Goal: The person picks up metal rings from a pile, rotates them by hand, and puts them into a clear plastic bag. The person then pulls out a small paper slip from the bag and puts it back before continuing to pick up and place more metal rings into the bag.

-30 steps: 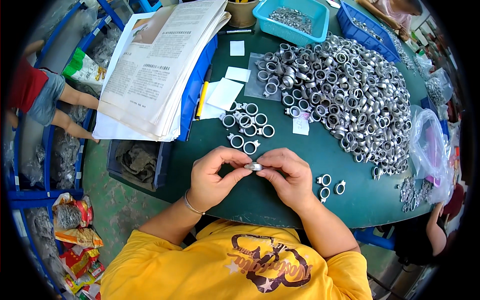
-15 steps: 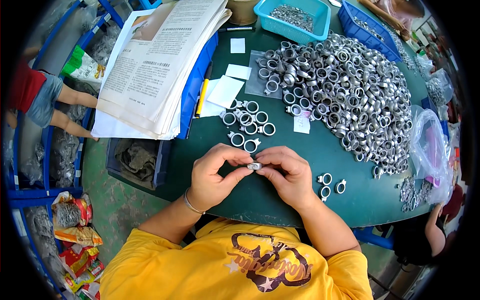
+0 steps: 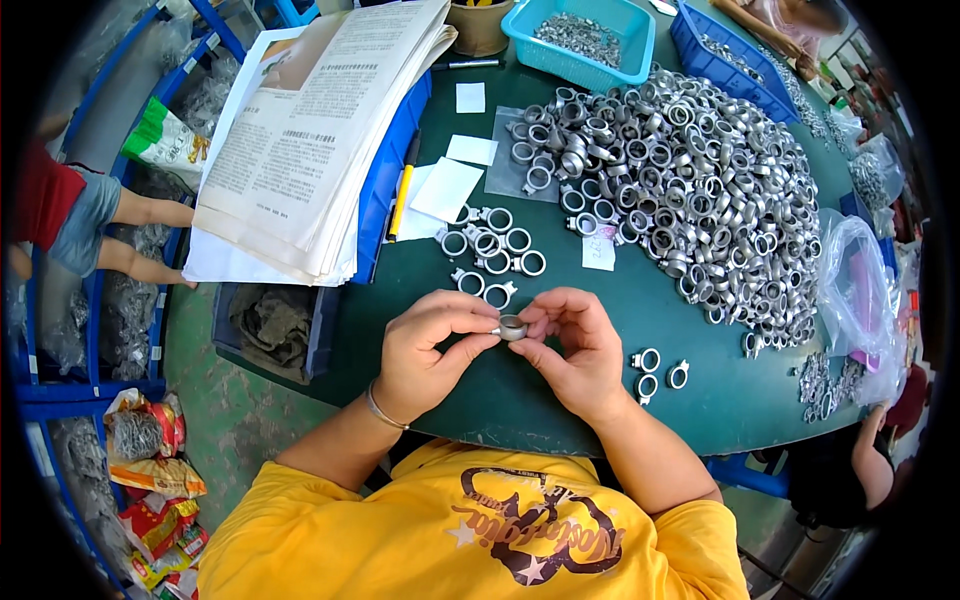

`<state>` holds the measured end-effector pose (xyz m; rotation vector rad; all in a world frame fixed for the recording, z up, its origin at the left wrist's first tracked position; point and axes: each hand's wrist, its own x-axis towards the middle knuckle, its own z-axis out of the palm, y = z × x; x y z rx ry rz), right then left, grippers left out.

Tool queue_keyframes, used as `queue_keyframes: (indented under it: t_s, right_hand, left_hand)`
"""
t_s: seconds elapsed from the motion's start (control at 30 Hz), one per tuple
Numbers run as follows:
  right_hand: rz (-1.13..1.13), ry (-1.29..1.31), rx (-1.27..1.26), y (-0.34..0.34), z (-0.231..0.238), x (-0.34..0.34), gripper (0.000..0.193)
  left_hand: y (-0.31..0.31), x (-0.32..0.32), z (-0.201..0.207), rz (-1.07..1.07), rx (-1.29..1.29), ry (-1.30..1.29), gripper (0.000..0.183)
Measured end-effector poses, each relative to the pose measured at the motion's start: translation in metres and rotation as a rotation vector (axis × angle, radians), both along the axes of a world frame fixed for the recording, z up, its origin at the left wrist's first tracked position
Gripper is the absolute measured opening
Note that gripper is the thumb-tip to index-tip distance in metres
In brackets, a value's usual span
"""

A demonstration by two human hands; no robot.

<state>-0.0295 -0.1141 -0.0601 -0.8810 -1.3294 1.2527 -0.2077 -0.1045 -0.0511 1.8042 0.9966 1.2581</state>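
A small silvery metal ring [image 3: 512, 328] is held between my two hands over the near edge of the green table. My left hand [image 3: 430, 350] pinches its left side between thumb and fingertips. On the opposite side, the thumb and fingers of my right hand [image 3: 575, 352] close on the ring. Just beyond my hands lies a small cluster of similar rings [image 3: 487, 243], some with a little lug on the outside. To the right of my right hand sit three more rings [image 3: 646, 386], apart from the big heap of rings [image 3: 700, 190].
A stack of printed papers [image 3: 300, 150] leans on a blue bin at the left, beside a yellow pen [image 3: 401, 203]. A turquoise basket [image 3: 645, 60] and a blue basket [image 3: 690, 45] hold small metal parts. Clear plastic bags [image 3: 850, 270] lie right. Another person's arm [image 3: 755, 22] shows far right.
The ring has turned between my fingers and now shows its opening more. My right fingertips have shifted and curled. The view has moved slightly; the piles stay as they were.
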Motion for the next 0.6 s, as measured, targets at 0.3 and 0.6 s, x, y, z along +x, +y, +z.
queue_keyframes:
  t_s: [0.3,0.6]
  right_hand:
    - [0.061,0.039,-0.006,0.0045,0.0004,0.0014,0.035]
    - [0.076,0.101,-0.067,0.0047,0.0000,0.0019,0.034]
  left_hand:
    - [0.0013,0.0024,0.0056,0.053,0.109,0.054,0.016]
    - [0.0017,0.0022,0.0064,0.046,0.132,0.067,0.018]
